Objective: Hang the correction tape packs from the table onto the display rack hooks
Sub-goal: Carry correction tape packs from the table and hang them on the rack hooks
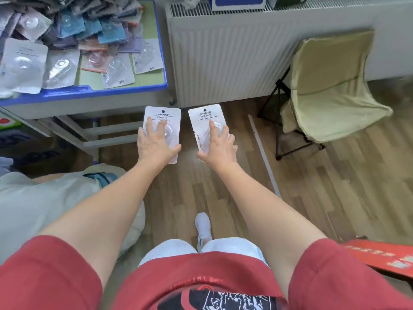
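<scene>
Each of my hands holds one white correction tape pack out in front of me, above the wooden floor. My left hand (pixel 154 144) grips the left pack (pixel 164 115) with its fingers over the clear blister. My right hand (pixel 220 145) grips the right pack (pixel 204 116) the same way. Both packs stand upright with the hang hole at the top. Several more packs (pixel 60 68) lie heaped on the blue-edged table (pixel 100 89) at the upper left. No display rack or hook is in view.
A white radiator (pixel 223 59) runs along the wall ahead. A folding chair (pixel 330 90) with a pale green seat stands at the right. A white sack (pixel 44 204) lies on the floor at the left, and a red box (pixel 384 258) sits at the lower right.
</scene>
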A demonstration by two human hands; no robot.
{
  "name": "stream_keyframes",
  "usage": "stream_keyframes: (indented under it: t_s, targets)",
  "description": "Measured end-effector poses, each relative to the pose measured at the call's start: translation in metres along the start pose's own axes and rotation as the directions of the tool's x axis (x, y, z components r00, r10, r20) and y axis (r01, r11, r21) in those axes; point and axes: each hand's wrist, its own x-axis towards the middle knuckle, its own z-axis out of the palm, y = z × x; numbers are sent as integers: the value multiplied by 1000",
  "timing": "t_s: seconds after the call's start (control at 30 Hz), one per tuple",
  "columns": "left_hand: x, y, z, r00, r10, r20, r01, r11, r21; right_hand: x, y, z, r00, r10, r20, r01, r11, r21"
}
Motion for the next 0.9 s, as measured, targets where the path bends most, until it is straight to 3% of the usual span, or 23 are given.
stream_keyframes:
  t_s: [0.2,0.4,0.63,0.9]
  targets:
    - [-61,32,33,968,245,46,-245,969,-13,-90,60,24,967,246,-67,-242,968,64]
    - [-153,46,70,868,479,131,-481,876,-14,-210,109,58,844,531,-80,-513,842,169]
    - [-250,74,100,648,724,235,-748,663,20,-345,146,88,633,769,-96,-716,628,305]
    - [-385,87,128,382,858,344,-907,420,-41,-497,160,120,357,928,-110,-822,368,435]
